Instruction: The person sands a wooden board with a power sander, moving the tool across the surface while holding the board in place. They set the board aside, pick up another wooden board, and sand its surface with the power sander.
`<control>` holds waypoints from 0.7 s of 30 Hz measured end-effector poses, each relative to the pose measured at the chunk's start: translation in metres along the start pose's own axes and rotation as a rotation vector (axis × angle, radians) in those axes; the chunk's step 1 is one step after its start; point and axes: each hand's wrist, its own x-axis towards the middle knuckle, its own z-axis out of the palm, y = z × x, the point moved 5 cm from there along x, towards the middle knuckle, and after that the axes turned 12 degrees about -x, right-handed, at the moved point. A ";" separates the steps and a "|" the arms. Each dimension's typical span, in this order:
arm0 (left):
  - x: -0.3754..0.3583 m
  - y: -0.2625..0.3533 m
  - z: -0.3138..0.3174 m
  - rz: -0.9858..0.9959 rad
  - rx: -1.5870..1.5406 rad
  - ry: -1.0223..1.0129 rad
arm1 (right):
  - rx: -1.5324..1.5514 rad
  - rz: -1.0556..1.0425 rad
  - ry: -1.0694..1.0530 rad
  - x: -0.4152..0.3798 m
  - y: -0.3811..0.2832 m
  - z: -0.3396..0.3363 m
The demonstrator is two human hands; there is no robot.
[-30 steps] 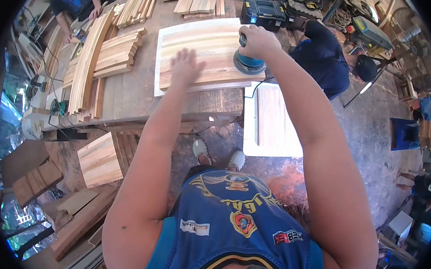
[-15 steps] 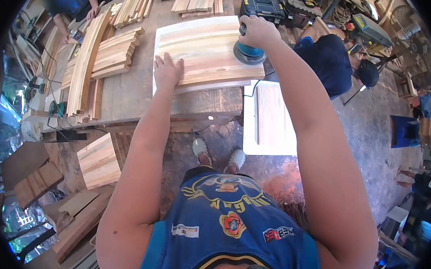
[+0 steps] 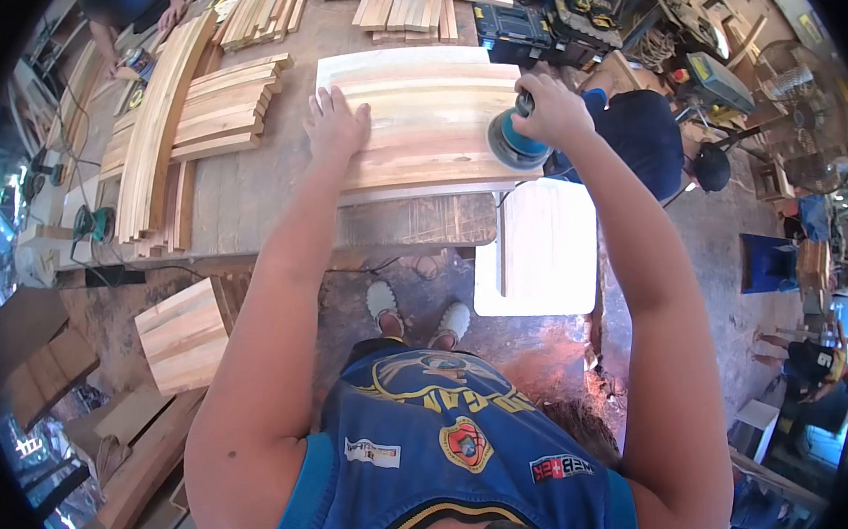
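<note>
A wood panel of joined strips (image 3: 415,116) lies on a white board (image 3: 399,59) on the workbench. My left hand (image 3: 337,126) rests on the panel's left end, fingers spread, holding nothing. At the opposite end, my right hand (image 3: 555,111) is wrapped round the top of a teal orbital sander (image 3: 518,141). The sander's round base sits on the panel near its right edge. My right palm hides part of the tool's body.
Stacked wood strips (image 3: 223,108) lie left on the workbench (image 3: 262,194); more are at the back. Another person's hand (image 3: 171,16) is at far left. A crouching person (image 3: 639,142) is right of the bench. A white panel (image 3: 553,249) stands low beside it.
The whole view has shifted a little. My right hand and the sander stay at the panel's right end, slightly closer to its near corner. My left hand still rests on the left end.
</note>
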 end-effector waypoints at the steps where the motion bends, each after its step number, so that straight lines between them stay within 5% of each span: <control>1: 0.007 0.003 0.000 0.052 0.020 -0.004 | -0.016 0.006 -0.005 -0.004 -0.003 -0.001; 7: 0.031 0.016 0.013 0.294 0.066 -0.125 | 0.016 0.107 -0.048 0.016 -0.008 0.003; 21: 0.032 0.003 0.019 0.383 -0.104 -0.099 | -0.078 0.419 -0.045 0.134 0.024 0.019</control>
